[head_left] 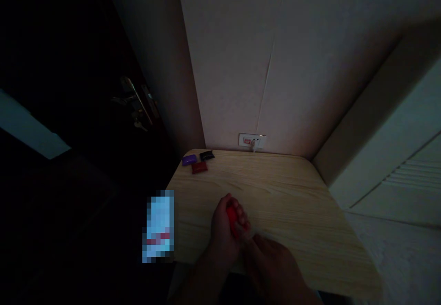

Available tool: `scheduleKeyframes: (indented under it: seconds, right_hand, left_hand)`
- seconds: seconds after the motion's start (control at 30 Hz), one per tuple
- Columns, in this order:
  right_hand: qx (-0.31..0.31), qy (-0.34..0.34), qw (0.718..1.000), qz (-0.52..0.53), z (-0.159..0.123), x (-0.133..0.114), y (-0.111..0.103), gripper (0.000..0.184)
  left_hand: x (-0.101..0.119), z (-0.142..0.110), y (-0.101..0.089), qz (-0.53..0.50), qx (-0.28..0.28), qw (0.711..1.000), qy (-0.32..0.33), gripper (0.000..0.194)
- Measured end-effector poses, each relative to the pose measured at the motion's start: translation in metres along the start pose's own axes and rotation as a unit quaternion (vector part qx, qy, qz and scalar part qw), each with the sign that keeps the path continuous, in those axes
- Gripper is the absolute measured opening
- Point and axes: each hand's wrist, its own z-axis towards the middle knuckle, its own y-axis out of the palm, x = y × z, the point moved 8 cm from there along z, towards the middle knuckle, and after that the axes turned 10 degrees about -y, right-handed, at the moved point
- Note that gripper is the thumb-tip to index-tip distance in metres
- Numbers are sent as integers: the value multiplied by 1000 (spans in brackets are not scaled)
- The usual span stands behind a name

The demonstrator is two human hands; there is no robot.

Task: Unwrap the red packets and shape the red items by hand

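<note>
Dim, weak light falls softly on the wall (234,66) and the worktop (292,194), while the door (79,34) at left sinks almost to black apart from thin glints on its handle (139,102), and a bluish pixelated patch (160,222) is the brightest spot. The left hand (222,229) and right hand (272,259) lie in murky shade, their detail soft, with faint highlights on the small packets (200,167). Toward the corners straight edges splay outward, wide-angle fashion.
</note>
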Motion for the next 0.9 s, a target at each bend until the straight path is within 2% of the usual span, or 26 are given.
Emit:
scheduleKeyframes:
  seconds: [0.33,0.47,0.6,0.77,0.9]
  right_hand:
    - [49,23,998,-32,10,-4,-10,73]
    - [25,25,999,-20,12,-3,-5,75]
    - [5,-3,1000,-22,12,-4,-1,74]
    - [47,-32,998,-5,5,-6,-9,61]
    - [91,-27,995,21,-1,-5,-17,53]
  left_hand:
    - [-9,-3,-7,-84,45,995,31,33]
    - [-5,-2,-14,-85,61,993,49,31]
    - [2,-1,-19,-102,57,991,61,32]
    - [6,-1,-18,-146,30,986,75,31]
    - [8,-6,-15,-138,23,986,96,31]
